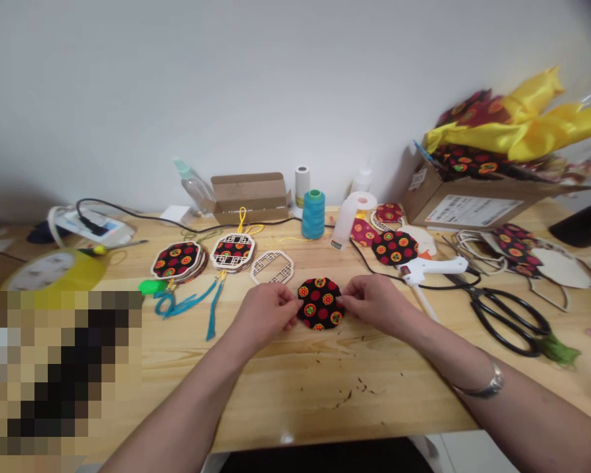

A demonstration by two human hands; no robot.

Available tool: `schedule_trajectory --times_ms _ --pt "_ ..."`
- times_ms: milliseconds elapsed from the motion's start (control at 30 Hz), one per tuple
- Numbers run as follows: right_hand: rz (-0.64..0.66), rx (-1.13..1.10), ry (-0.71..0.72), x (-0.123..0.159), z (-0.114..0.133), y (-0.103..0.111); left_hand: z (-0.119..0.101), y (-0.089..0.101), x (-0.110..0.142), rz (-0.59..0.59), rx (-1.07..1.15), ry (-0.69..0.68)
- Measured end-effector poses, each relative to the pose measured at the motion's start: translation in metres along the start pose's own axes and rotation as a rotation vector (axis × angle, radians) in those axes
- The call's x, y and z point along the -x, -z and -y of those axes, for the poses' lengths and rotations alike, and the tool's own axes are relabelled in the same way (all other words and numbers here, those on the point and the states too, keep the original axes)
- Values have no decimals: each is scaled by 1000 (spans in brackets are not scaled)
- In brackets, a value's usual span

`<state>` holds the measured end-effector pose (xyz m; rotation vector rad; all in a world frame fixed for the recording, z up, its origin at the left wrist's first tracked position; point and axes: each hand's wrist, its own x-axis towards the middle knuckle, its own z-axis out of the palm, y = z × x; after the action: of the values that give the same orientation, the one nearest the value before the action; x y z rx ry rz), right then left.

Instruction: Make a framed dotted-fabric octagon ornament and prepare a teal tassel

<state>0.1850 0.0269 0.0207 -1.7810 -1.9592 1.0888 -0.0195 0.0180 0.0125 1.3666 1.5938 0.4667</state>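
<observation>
Head camera view: two bare forearms reach up from the bottom of the frame, one slanting in from the lower left, the other from the lower right, and they converge just below the centre. Between the hands is a round fabric piece (321, 303), black with red and orange rounds; whether it touches the desk (276, 401) cannot be told. The left hand (270, 311) pinches its left edge with thumb and forefinger, the other fingers bent in below. The right hand (372, 302) mirrors this, its back turned up and fingertips closed on the right edge. A silver bracelet (493, 382) circles the right forearm at the lower right. Just above the left hand lies a pale lattice frame (289, 268); a teal thread spool (314, 217) stands upright above centre. Right of centre, a white glue gun (440, 265) lies near the right hand, with black-handled scissors (538, 320) farther right. Dark scraps (360, 384) dot the wood below the piece.
</observation>
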Motion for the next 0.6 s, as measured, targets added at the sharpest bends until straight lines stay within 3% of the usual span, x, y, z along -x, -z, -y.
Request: schedule_trajectory --times_ms 100,233,400,500,600 --pt "-22 -88 54 1 0 0 -8 3 3 -40 71 -34" --pt "-58 -262 290 8 1 -1 -13 8 7 -42 385 -219" --pt "-76 -164 596 17 1 -4 -7 5 8 219 844 -198" --pt "-87 -126 681 18 2 -8 -6 0 8 302 860 -220" --pt "-99 -115 692 18 6 -12 -7 -3 7 301 784 -251"
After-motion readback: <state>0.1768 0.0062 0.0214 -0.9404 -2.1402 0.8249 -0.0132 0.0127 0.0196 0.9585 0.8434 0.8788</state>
